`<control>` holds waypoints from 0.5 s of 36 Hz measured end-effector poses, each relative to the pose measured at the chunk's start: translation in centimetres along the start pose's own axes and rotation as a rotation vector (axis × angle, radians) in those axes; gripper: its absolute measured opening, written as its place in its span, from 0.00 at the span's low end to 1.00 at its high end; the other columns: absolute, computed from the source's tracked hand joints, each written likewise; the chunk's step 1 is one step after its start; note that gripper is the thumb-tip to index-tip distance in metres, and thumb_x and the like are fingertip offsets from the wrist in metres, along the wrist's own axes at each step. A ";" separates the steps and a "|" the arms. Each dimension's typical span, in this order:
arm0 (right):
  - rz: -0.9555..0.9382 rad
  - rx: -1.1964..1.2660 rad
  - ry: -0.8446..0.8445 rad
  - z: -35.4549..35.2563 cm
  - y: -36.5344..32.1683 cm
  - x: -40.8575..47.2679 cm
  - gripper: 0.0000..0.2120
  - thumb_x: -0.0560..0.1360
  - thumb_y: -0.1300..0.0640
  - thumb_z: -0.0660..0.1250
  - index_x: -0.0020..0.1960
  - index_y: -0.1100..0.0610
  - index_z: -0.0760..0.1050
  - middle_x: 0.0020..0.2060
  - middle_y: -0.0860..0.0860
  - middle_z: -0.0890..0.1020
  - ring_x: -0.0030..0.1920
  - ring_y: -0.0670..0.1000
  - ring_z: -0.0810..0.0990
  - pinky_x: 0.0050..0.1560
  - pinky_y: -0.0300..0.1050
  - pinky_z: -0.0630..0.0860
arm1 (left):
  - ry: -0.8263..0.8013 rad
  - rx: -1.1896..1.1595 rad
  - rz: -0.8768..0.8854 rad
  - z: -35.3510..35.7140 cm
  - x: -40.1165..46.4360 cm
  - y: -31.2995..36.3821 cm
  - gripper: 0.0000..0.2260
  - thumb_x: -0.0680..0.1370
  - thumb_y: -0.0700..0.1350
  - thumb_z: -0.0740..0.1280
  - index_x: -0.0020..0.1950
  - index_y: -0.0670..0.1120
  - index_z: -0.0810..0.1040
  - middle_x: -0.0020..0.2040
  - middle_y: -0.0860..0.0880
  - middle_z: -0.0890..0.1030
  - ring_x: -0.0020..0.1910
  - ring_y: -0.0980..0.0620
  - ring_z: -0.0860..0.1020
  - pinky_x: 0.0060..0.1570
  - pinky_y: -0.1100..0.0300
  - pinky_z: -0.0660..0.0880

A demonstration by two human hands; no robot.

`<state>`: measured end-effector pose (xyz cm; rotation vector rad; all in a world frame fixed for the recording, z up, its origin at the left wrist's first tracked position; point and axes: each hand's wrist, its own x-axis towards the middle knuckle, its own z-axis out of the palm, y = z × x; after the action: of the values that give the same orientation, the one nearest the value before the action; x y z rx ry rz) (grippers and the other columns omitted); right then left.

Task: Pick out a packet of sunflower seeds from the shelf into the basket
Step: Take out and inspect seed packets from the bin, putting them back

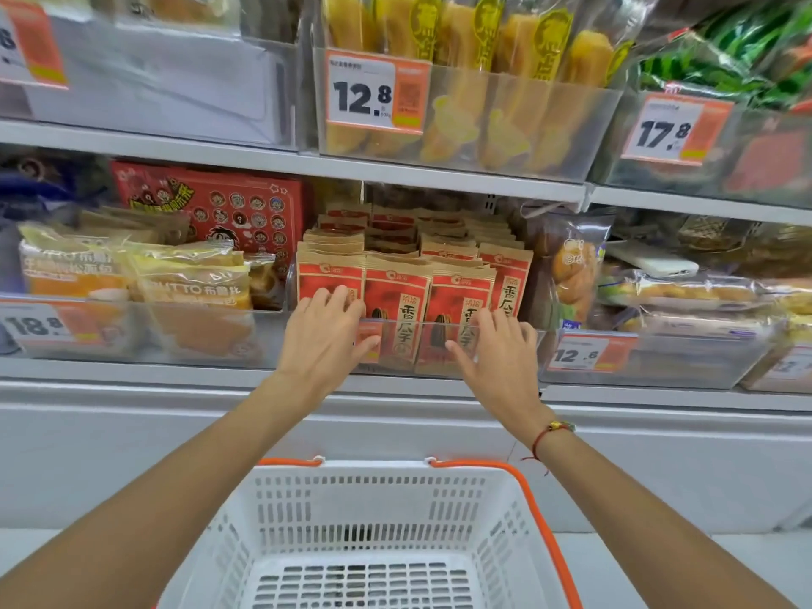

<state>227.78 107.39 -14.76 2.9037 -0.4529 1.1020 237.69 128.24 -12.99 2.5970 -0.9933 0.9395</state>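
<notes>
Both hands up at the middle shelf, at the clear bin holding the sunflower seed packets. Packets are red and kraft-brown, standing upright in rows, front row of four facing the camera, more stacked behind. None lifted yet, all in the bin

Left hand: fingers spread and mostly straight, fingertips resting on the face of the leftmost front packet just above the bin's front lip, thumb out to the right across the bin front. Not wrapped round anything, so open, touching only

Right hand: fingers relaxed and extended, tips at the bin lip in front of the third and fourth packets, thumb pointing left. Also open; cannot tell whether the fingertips touch a packet or only the rim. Red cord bracelet on that wrist

Basket: white slatted plastic with orange handles, directly below the arms, nothing visible inside, well below the shelf

Surroundings: red cartoon-print box and yellow bread packs in the bin to the left, price tag 18.8 on it. Bagged buns just right of the seed bin, tag 12.6 below. Top shelf has yellow fried-dough sticks in clear bags with tag 12.8, green-packaged goods at far right with tag 17.8
</notes>
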 end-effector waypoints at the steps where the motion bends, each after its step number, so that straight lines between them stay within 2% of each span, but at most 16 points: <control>1: -0.021 0.004 0.007 0.0 0.2 0.0 0.15 0.74 0.45 0.70 0.52 0.54 0.72 0.46 0.51 0.77 0.49 0.54 0.76 0.56 0.51 0.68 | 0.001 0.003 0.002 0.0 0.0 0.0 0.17 0.73 0.58 0.71 0.50 0.45 0.80 0.47 0.47 0.78 0.44 0.46 0.75 0.42 0.53 0.71; 7: -0.014 0.109 -0.014 -0.1 0.5 0.0 0.15 0.73 0.47 0.72 0.53 0.53 0.73 0.47 0.50 0.75 0.50 0.53 0.74 0.57 0.50 0.64 | 0.065 -0.073 -0.073 0.5 -1.0 0.5 0.15 0.72 0.56 0.74 0.47 0.46 0.78 0.41 0.49 0.80 0.40 0.46 0.76 0.42 0.54 0.72; 12: -0.006 0.160 -0.061 -0.7 0.7 0.4 0.14 0.72 0.49 0.72 0.52 0.53 0.72 0.46 0.49 0.73 0.50 0.52 0.72 0.56 0.47 0.61 | 0.053 -0.151 -0.144 0.4 -0.5 0.8 0.14 0.71 0.54 0.75 0.47 0.47 0.78 0.44 0.50 0.80 0.45 0.47 0.74 0.47 0.53 0.68; 18: -0.048 0.190 -0.056 -1.2 1.0 1.1 0.13 0.72 0.48 0.73 0.51 0.52 0.74 0.46 0.47 0.76 0.50 0.50 0.74 0.55 0.45 0.59 | 0.087 -0.219 -0.190 0.5 -0.8 0.7 0.13 0.71 0.53 0.75 0.48 0.47 0.79 0.44 0.51 0.80 0.45 0.48 0.74 0.48 0.54 0.66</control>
<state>227.49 106.31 -13.25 3.0965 -0.2916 1.1184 236.98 127.91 -13.90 2.3970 -0.7649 0.8377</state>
